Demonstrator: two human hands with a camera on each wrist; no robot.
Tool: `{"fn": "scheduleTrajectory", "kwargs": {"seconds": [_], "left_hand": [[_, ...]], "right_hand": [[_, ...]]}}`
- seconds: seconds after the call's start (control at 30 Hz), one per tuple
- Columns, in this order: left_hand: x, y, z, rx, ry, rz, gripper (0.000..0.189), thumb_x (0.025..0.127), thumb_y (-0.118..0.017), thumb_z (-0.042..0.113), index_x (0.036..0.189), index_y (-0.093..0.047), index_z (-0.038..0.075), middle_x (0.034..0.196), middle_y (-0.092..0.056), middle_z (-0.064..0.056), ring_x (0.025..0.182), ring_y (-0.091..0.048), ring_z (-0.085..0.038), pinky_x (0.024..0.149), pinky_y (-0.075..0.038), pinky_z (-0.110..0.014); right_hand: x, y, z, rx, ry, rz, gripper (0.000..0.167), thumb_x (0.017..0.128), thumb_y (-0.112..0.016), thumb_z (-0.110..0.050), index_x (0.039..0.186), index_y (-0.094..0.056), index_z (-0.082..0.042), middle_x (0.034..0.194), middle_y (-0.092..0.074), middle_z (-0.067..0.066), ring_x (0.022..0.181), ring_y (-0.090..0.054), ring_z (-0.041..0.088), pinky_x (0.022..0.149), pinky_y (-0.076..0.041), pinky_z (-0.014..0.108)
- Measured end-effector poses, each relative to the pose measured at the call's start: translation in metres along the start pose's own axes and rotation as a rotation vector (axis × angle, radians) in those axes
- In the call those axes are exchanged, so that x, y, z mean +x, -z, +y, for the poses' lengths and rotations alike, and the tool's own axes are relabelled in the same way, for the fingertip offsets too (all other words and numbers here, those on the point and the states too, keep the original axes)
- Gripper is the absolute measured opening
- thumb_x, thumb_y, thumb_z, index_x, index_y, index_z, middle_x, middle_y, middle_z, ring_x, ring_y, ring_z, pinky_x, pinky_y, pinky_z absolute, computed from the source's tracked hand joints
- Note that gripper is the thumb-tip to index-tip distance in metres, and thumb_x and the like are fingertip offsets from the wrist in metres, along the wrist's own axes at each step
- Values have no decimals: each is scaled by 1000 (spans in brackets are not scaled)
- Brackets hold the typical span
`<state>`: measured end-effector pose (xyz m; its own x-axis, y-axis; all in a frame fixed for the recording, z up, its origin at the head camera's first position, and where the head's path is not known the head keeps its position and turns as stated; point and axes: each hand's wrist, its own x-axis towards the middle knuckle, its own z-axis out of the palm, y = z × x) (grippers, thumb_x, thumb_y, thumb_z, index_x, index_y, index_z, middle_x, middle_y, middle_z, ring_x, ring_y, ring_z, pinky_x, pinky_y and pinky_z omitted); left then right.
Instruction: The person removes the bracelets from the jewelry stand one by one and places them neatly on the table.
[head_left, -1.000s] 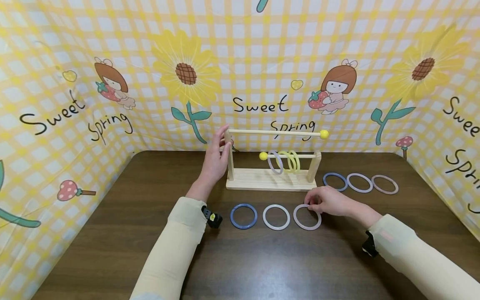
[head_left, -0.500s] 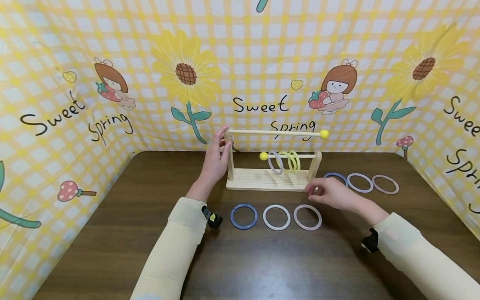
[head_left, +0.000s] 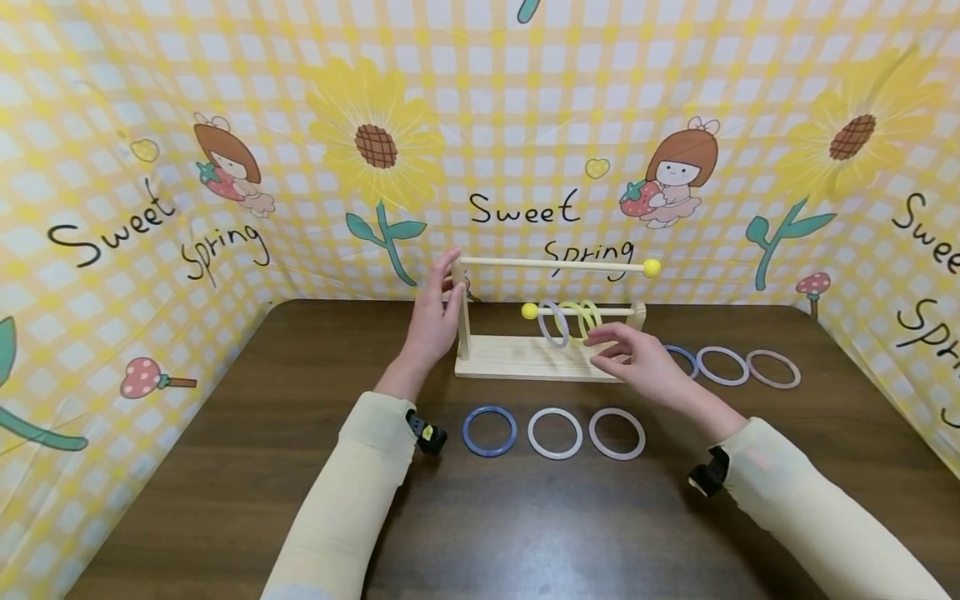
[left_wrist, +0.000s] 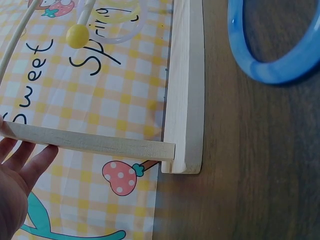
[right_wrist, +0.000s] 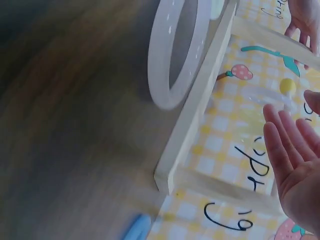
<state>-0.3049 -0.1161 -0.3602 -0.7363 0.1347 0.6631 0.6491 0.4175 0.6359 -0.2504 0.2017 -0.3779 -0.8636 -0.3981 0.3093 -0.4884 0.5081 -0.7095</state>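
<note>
A wooden stand [head_left: 525, 367] has an upper rod [head_left: 555, 265] and a shorter lower rod [head_left: 617, 312], each tipped with a yellow ball. My left hand [head_left: 431, 315] rests on the left post [left_wrist: 95, 142], fingers fairly straight against its outer side. On the lower rod hang a pale purple ring [head_left: 553, 325] and yellow rings [head_left: 572, 307]. My right hand [head_left: 637, 358] is in front of the stand's right end, fingers spread and slightly bent, holding nothing. Its fingertips overlap the lower edge of the yellow rings in the head view and partly hide the right post.
In front of the stand lie a blue ring [head_left: 490, 432], a white ring [head_left: 555, 433] and a pale pink-purple ring [head_left: 617, 433]. Right of it lie another blue ring [head_left: 684, 362], a lilac ring [head_left: 722, 367] and a pink ring [head_left: 773, 369]. A patterned cloth [head_left: 525, 125] stands behind.
My right hand has left the pale pink-purple ring on the table and moved up and left toward the rings on the lower rod, its fingers spreading. My left hand stays on the post.
</note>
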Motion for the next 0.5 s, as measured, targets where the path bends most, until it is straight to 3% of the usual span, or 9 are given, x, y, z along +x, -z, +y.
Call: {"fn": "scheduleTrajectory", "kwargs": {"seconds": [0.17, 0.5], "left_hand": [[0, 0, 0, -2, 4, 1, 46, 102, -45, 4, 146, -33, 12, 136, -47, -24, 112, -56, -40, 82, -52, -51], [-1, 0, 0, -2, 0, 8, 47, 102, -46, 3, 146, -34, 15, 137, -47, -24, 113, -56, -40, 82, -51, -51]], "right_hand": [[7, -11, -1, 46, -24, 32, 36, 92, -68, -6, 124, -55, 4, 121, -61, 20, 96, -66, 33, 76, -54, 38], [23, -30, -6, 31, -39, 143, 26, 91, -69, -6, 114, -60, 1, 112, -65, 18, 87, -67, 32, 74, -54, 41]]}}
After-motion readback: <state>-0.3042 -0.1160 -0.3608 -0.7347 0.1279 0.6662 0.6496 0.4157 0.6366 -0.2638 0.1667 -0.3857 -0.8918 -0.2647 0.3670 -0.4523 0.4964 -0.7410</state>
